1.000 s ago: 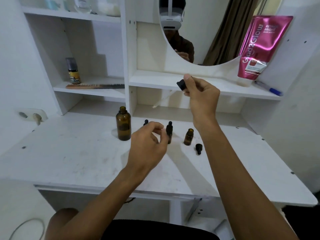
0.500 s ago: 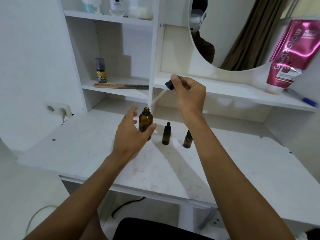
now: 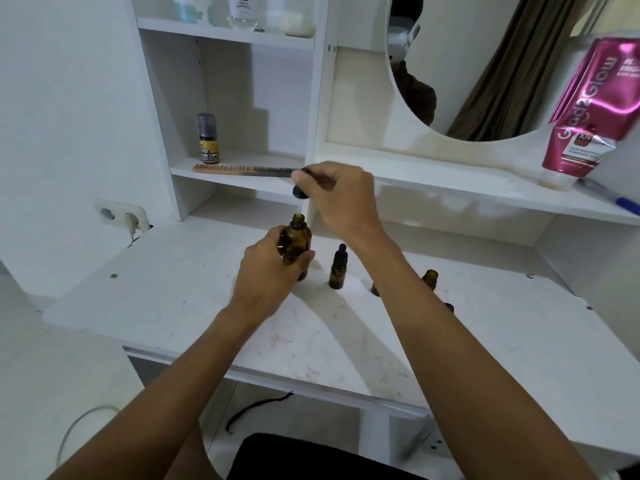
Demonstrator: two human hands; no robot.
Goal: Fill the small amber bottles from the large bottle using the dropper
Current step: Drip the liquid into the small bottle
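The large amber bottle stands uncapped on the white desk, and my left hand grips its body from the near side. My right hand pinches the dropper by its black bulb directly above the bottle's mouth; the glass tube points down into the neck. A small amber bottle with a black dropper cap stands just right of the large one. Another small amber bottle, uncapped, shows right of my right forearm. A dark cap lies near it, mostly hidden by the arm.
A white shelf unit rises behind the desk, with a comb and a little yellow-labelled bottle on its left shelf. A pink tube and a blue pen sit on the right shelf under a round mirror. A wall socket is at left.
My left hand has closed around the large bottle. My right hand has swung the dropper from a slant to upright over the bottle's mouth and lowered it.
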